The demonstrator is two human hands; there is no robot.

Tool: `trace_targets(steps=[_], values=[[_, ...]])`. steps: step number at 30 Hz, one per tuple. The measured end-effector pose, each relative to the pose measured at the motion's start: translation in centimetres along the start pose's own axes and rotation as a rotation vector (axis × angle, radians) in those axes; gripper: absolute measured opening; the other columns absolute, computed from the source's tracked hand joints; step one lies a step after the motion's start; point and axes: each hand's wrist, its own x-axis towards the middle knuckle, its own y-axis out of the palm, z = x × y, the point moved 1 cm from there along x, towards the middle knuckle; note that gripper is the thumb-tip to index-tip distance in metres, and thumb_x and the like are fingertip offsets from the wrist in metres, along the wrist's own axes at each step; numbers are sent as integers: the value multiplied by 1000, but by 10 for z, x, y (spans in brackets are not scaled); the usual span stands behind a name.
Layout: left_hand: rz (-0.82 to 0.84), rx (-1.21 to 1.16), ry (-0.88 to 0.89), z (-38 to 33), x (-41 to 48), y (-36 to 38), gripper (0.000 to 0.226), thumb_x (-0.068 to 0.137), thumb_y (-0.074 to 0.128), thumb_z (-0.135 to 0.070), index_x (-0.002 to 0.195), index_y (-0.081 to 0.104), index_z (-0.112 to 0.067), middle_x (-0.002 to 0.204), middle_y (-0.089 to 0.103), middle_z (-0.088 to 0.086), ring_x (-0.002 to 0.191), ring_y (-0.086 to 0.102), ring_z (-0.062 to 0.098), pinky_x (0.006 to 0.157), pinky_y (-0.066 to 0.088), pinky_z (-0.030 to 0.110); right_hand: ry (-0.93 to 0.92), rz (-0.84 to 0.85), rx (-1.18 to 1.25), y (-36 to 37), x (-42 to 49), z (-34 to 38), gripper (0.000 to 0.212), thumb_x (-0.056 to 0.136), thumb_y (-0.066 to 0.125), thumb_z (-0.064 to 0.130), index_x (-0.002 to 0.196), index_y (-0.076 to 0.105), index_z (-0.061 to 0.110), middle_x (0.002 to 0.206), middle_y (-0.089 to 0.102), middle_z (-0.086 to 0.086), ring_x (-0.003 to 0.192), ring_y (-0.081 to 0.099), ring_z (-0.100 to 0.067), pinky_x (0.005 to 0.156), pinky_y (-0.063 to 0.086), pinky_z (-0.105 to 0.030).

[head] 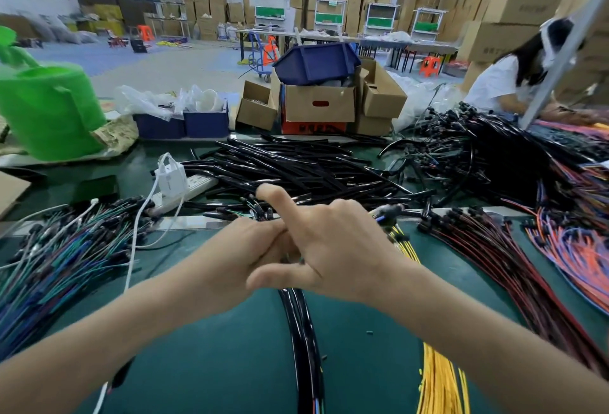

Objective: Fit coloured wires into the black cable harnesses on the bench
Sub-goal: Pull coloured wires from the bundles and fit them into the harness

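You're mid-fit on one glossy black sleeved harness (301,341). It runs from your hands down the green bench mat (214,364) toward you, with thin coloured wire tips (257,211) poking out beyond your knuckles. Left hand (244,255) curls round its top end. Right hand (329,248) overlaps it, index straight; can't tell its grip. Plenty left, I'd judge: the heap of slick black tubes (296,166) looks unfilled, and the thin yellow wires (438,377) and red-and-black wires (494,258) lie fanned out beside you.
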Motion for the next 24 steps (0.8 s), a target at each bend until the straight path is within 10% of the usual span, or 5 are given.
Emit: trace_targets(steps=[5, 11, 21, 24], values=[[-7, 105, -41, 5, 0, -1, 24, 90, 29, -48, 71, 40, -37, 52, 50, -10, 57, 50, 13, 51, 32, 19, 76, -6, -3, 9, -5, -11, 84, 62, 50, 82, 125, 31, 30, 52, 38, 16, 56, 55, -15, 48, 30, -26], [-23, 184, -45, 23, -12, -7, 41, 88, 18, -60, 69, 41, -32, 53, 40, -8, 57, 44, 15, 55, 35, 26, 246, 248, 145, 10, -15, -60, 13, 90, 59, 41, 89, 54, 29, 66, 53, 7, 64, 48, -18, 62, 37, -30], [171, 210, -78, -2, 4, 1, 44, 94, 14, -52, 81, 47, -26, 56, 45, -5, 54, 44, 18, 58, 37, 30, 32, 193, -318, 1, -16, -30, 44, 84, 54, 59, 89, 31, 21, 72, 52, -3, 72, 59, -30, 54, 26, -32], [259, 321, -80, -8, 12, 15, 30, 101, 24, -34, 88, 42, -14, 63, 44, -4, 61, 43, 21, 63, 38, 32, -79, 113, -371, 3, -19, -15, 52, 62, 79, 50, 85, 49, 14, 52, 59, -4, 42, 56, -27, 40, 21, -23]])
